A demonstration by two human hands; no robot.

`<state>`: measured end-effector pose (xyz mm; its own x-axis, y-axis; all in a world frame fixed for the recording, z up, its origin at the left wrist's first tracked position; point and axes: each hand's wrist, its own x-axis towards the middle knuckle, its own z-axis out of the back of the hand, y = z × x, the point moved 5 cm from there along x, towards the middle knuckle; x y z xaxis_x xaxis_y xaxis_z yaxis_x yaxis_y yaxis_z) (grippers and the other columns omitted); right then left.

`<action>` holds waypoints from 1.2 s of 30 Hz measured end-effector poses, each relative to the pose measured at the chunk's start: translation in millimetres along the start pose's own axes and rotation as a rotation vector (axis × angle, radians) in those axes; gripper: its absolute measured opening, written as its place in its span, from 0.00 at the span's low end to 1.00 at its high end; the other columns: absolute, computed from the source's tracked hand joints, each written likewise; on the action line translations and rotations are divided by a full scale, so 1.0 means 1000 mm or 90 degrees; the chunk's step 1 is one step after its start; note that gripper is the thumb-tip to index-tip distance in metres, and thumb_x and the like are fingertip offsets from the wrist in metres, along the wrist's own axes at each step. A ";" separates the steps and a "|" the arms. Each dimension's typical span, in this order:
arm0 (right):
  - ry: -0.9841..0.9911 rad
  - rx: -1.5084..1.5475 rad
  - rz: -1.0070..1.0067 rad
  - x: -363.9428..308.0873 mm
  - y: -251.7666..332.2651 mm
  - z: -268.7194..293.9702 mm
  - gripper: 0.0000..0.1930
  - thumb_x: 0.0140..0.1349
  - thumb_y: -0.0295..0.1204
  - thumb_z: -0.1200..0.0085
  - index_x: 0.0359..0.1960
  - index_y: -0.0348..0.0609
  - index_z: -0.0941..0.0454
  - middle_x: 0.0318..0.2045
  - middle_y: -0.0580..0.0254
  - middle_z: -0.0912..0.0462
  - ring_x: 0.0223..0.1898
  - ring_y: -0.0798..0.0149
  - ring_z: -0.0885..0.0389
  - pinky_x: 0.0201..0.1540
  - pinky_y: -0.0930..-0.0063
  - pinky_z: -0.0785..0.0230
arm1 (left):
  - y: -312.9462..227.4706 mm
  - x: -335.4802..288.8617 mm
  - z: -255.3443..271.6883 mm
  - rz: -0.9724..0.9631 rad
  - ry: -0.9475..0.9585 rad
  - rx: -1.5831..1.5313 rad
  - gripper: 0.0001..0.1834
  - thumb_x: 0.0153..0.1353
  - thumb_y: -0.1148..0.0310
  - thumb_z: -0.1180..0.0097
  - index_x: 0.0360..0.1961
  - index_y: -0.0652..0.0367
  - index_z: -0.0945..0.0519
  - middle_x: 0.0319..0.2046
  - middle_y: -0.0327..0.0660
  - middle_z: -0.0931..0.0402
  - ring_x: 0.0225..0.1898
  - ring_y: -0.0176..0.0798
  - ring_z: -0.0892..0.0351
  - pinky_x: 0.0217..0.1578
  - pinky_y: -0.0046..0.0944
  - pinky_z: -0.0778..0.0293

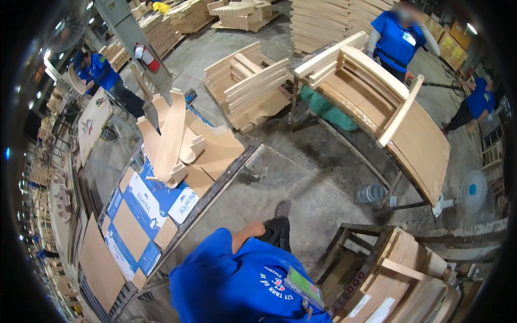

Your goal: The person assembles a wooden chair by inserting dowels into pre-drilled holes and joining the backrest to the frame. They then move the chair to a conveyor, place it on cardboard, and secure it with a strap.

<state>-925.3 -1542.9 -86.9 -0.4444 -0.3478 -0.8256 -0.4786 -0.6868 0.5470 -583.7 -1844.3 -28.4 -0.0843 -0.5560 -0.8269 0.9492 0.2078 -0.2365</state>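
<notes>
Hanging by dark trousers (278, 232), the left hand (254, 230) is curled or spread, I can't tell; the curved wood (173, 134) looks stiff; hold its middle

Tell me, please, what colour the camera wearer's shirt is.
The shirt is bright blue; the head view shows it best.
</notes>
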 end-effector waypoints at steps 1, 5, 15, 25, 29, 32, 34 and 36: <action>0.010 -0.011 0.010 0.007 0.011 -0.005 0.17 0.74 0.43 0.44 0.34 0.42 0.25 0.20 0.63 0.25 0.21 0.65 0.25 0.22 0.67 0.31 | 0.007 0.003 0.007 0.023 -0.026 -0.050 0.26 0.69 0.53 0.49 0.52 0.66 0.14 0.55 0.60 0.18 0.58 0.63 0.19 0.60 0.58 0.25; 0.018 -0.087 0.157 0.040 0.114 -0.033 0.15 0.75 0.39 0.44 0.32 0.44 0.25 0.18 0.64 0.25 0.19 0.67 0.25 0.19 0.69 0.33 | 0.020 0.028 0.052 0.039 -0.052 -0.136 0.28 0.71 0.50 0.49 0.54 0.65 0.15 0.58 0.59 0.19 0.62 0.61 0.21 0.62 0.57 0.26; 0.280 -0.245 0.275 0.077 0.359 -0.323 0.14 0.74 0.38 0.42 0.51 0.42 0.21 0.35 0.65 0.18 0.33 0.70 0.19 0.33 0.74 0.26 | 0.033 0.103 0.199 -0.117 -0.202 -0.407 0.32 0.68 0.44 0.44 0.60 0.60 0.18 0.56 0.55 0.17 0.60 0.57 0.19 0.59 0.51 0.24; 0.566 -0.483 0.332 -0.003 0.496 -0.544 0.16 0.76 0.34 0.44 0.60 0.39 0.24 0.42 0.64 0.15 0.43 0.70 0.17 0.44 0.73 0.24 | 0.037 0.154 0.298 -0.038 -0.349 -0.603 0.25 0.70 0.50 0.42 0.57 0.59 0.17 0.42 0.48 0.13 0.41 0.42 0.14 0.47 0.42 0.22; 0.669 -0.500 0.391 -0.027 0.566 -0.601 0.16 0.74 0.31 0.40 0.58 0.37 0.22 0.41 0.67 0.15 0.41 0.75 0.20 0.47 0.76 0.26 | 0.033 0.198 0.327 -0.055 -0.299 -0.592 0.26 0.69 0.48 0.43 0.55 0.58 0.16 0.47 0.54 0.14 0.50 0.51 0.14 0.51 0.45 0.23; 0.685 -0.579 0.462 -0.042 0.621 -0.642 0.17 0.73 0.31 0.39 0.59 0.38 0.21 0.42 0.66 0.15 0.43 0.74 0.20 0.50 0.76 0.26 | 0.034 0.223 0.358 0.045 -0.341 -0.599 0.30 0.67 0.46 0.43 0.61 0.58 0.19 0.51 0.55 0.15 0.56 0.58 0.16 0.58 0.48 0.23; 0.705 -0.608 0.499 -0.042 0.651 -0.670 0.17 0.72 0.32 0.38 0.58 0.38 0.21 0.41 0.65 0.14 0.43 0.73 0.19 0.50 0.75 0.25 | 0.035 0.236 0.384 0.089 -0.379 -0.645 0.31 0.67 0.47 0.43 0.62 0.58 0.19 0.52 0.56 0.15 0.56 0.58 0.16 0.58 0.50 0.23; 0.716 -0.644 0.561 -0.040 0.674 -0.698 0.18 0.72 0.32 0.37 0.58 0.37 0.21 0.41 0.63 0.14 0.42 0.71 0.18 0.49 0.74 0.25 | 0.040 0.245 0.407 0.101 -0.431 -0.711 0.31 0.67 0.47 0.43 0.62 0.59 0.20 0.52 0.56 0.15 0.56 0.58 0.16 0.58 0.50 0.23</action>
<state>-702.1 -2437.6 217.9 0.6150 -0.7367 -0.2812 0.4090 -0.0069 0.9125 -442.6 -2299.7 -32.4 0.4814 -0.6873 -0.5440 0.1464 0.6750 -0.7232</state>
